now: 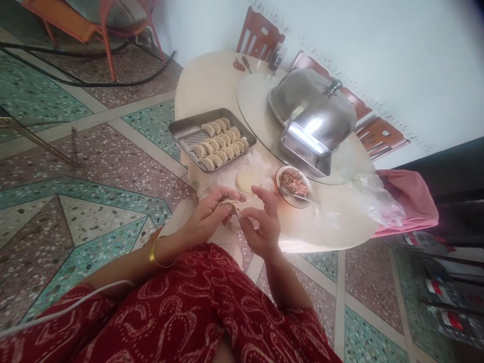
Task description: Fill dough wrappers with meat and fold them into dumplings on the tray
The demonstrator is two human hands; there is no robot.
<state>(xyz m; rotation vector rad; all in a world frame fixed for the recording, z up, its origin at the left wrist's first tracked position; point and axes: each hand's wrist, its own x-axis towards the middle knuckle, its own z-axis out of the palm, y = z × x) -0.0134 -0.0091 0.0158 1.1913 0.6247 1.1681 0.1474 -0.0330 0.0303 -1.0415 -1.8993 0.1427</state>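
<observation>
Head view: round pale table on terrazzo floor, both hands' fingers pinching a dumpling.

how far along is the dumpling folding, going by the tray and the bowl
Done: two rows of folded dumplings lie in the metal tray, which has bare space at its left end. In hand: the left hand and right hand pinch one dumpling wrapper between them. Left: a stack of round wrappers lies on the table, and the bowl holds filling, so more look to be folded.
</observation>
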